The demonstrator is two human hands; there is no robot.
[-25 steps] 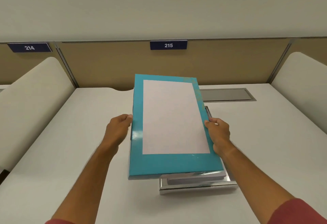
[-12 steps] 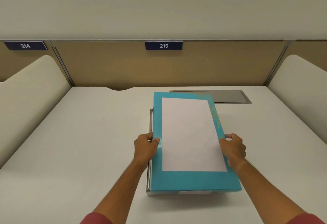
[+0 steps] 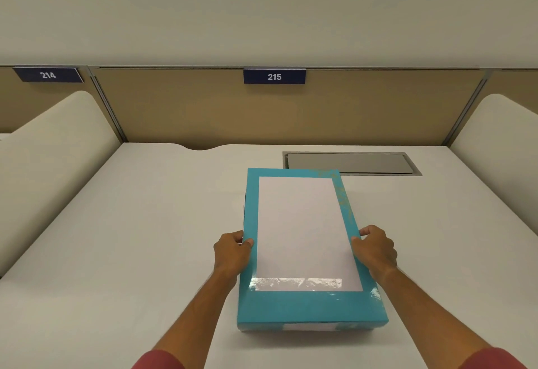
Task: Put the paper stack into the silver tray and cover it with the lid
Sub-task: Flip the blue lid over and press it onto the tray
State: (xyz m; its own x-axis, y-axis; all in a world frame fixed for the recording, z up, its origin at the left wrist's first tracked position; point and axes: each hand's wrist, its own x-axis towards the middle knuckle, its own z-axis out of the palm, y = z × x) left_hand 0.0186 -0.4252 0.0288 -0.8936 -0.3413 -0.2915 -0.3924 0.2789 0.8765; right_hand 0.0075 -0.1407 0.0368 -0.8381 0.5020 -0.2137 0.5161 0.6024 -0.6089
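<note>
Now seating teal lid [image 3: 302,240] on counter [image 3: 139,237], left hand [image 3: 231,253] and right hand [image 3: 375,247] fingers pinching long edges for squareness; tray hidden beneath

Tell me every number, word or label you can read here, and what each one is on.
"215": white digits on a dark blue plate on the tan partition behind the desk.
"214": same kind of plate, on the next partition to the left.
The teal lid bears a white panel with no print; its front-edge strip shows nothing readable.
</note>
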